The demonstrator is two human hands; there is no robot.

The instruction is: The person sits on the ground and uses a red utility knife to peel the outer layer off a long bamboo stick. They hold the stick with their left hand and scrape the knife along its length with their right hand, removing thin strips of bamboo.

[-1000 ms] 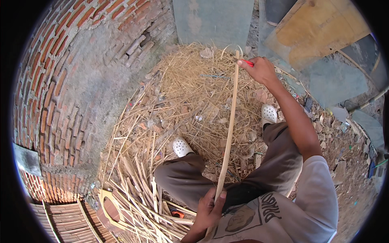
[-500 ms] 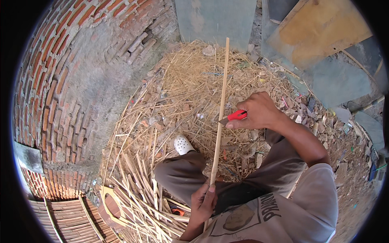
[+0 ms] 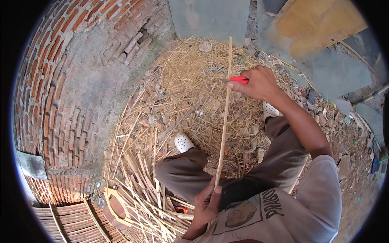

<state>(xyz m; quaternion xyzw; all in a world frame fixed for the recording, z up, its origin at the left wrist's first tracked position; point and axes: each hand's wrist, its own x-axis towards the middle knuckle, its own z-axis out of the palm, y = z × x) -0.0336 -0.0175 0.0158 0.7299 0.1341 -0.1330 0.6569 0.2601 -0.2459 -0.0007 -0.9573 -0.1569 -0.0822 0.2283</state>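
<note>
A long, thin, pale bamboo strip (image 3: pixel 225 125) runs from my lap away from me, with its far tip over the straw-covered ground. My left hand (image 3: pixel 207 203) is closed round its near part, close to my body. In my right hand (image 3: pixel 258 84) is a utility knife (image 3: pixel 239 79) with a red handle. Its blade points left and meets the strip not far from the far tip. My right thumb lies beside the strip near the blade; whether it presses on it I cannot tell.
Loose bamboo strips (image 3: pixel 152 188) lie heaped left of my legs, near a yellow cut-out panel (image 3: pixel 116 205) and an orange-and-black object (image 3: pixel 181 209). Shavings and rubble (image 3: pixel 190 89) cover the ground ahead. A brick wall (image 3: pixel 81 81) stands left; flat sheets (image 3: pixel 316 24) lean at the far right.
My right hand has slid the knife away from me along the strip, from around its middle toward the far tip. My left hand keeps its grip near my lap.
</note>
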